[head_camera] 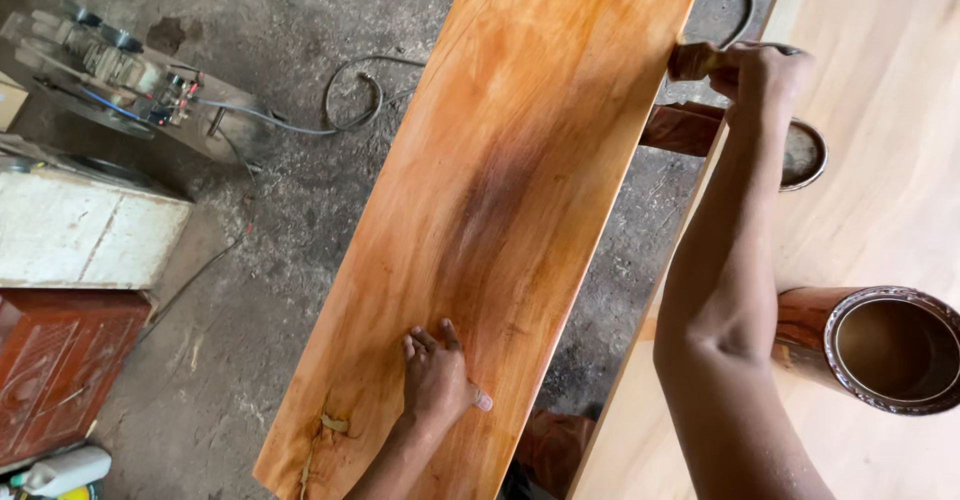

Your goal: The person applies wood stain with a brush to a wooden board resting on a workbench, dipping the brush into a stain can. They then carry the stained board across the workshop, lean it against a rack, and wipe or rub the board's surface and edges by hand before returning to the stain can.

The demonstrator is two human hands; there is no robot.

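Note:
A long orange-brown stained wooden board [500, 190] runs from near bottom left to the top centre, tilted above the floor. My left hand [438, 375] presses flat on its near end, fingers spread. My right hand [755, 72] is closed on a small stained rag pad [692, 60], which touches the board's far right edge near the top corner. A crack with peeling wood [330, 425] shows at the board's near end.
A pale wooden surface [880, 210] lies to the right, with an open tin [890, 345] and a can lid [805, 155] on it. On the dusty floor at left are a power tool with cables [120, 70], a white block [85, 230], a red carved panel [55, 360] and a bottle [60, 472].

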